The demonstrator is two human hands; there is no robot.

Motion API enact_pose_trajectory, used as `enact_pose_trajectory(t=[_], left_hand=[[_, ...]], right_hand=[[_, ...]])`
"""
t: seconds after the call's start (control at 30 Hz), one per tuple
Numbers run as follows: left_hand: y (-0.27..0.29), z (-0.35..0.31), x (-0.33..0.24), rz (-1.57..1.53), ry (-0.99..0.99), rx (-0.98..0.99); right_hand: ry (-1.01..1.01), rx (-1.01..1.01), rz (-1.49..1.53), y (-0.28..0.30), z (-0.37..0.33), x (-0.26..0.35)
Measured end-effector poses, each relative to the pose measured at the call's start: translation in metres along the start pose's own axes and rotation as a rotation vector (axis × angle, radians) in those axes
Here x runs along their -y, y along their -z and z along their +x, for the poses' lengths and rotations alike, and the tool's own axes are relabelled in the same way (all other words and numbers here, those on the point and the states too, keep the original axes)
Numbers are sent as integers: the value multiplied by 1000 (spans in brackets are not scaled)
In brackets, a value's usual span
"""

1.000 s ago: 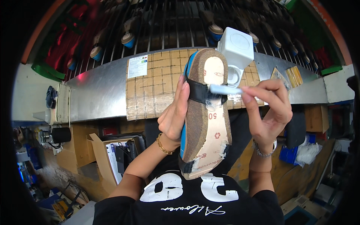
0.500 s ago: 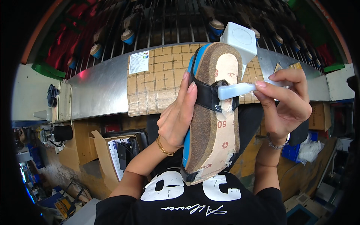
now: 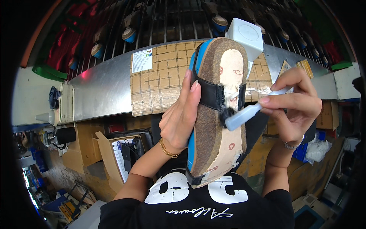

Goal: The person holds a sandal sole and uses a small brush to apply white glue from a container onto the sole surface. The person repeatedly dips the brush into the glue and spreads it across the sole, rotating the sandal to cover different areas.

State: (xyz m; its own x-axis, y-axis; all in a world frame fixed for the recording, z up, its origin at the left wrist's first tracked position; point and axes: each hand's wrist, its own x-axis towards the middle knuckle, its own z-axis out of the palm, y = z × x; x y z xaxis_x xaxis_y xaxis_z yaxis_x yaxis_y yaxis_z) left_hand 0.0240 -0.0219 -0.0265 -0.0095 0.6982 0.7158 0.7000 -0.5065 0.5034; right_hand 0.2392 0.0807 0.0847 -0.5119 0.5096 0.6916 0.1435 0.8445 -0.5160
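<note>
Since a second ago the shoe [image 3: 217, 110] has come up closer to my camera and tipped so its underside fills the middle, and the brush [image 3: 244, 114] has slid from the strap's right end down to its lower edge. I judge the gluing has moved along the folded black strap [image 3: 213, 95], so that patch is getting its coat.

From the left: at 9 o'clock a white ledge [image 3: 34, 95] carries a small white cone-tipped bottle [image 3: 46, 117], with a dark cylinder [image 3: 65, 135] just under it. At 8 o'clock an open cardboard box [image 3: 106, 152] holds white printed sheets.

At 11 o'clock a white rectangular label [image 3: 142, 60] with small coloured marks sits on the top left corner of a taped cardboard panel [image 3: 160, 80], which lies on a metal ramp [image 3: 99, 87].

My left hand [image 3: 179, 118] is wrapped around the shoe's blue edge, fingers pressed on the cork rim, holding it upright at centre. A white square block [image 3: 246, 36] sticks out at its top, 12 o'clock.

My right hand [image 3: 293, 103] pinches the pale brush handle between thumb and fingers, bristles touching the strap's lower edge.

At 2 o'clock tan cards [image 3: 301, 66] lean on the ramp. At 3 o'clock a brown carton [image 3: 328, 114] sits behind my hand, with crumpled white plastic [image 3: 318, 149] below it at 4 o'clock.
</note>
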Motion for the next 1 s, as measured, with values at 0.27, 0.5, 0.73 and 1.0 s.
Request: enact_pose_trajectory(t=[0.27,0.5,0.73,1.0], left_hand=[[-2,4,3,115,34,-134],[12,13,-2,206,43,-175],[13,8,1,166,50,-154],[16,-1,3,39,189,31]], right_hand=[[-175,-110,77,-24,-20,8],[-147,-270,-122,-43,-18,25],[-125,-326,-257,-46,-20,37],[-33,-319,-142,-35,-13,27]])
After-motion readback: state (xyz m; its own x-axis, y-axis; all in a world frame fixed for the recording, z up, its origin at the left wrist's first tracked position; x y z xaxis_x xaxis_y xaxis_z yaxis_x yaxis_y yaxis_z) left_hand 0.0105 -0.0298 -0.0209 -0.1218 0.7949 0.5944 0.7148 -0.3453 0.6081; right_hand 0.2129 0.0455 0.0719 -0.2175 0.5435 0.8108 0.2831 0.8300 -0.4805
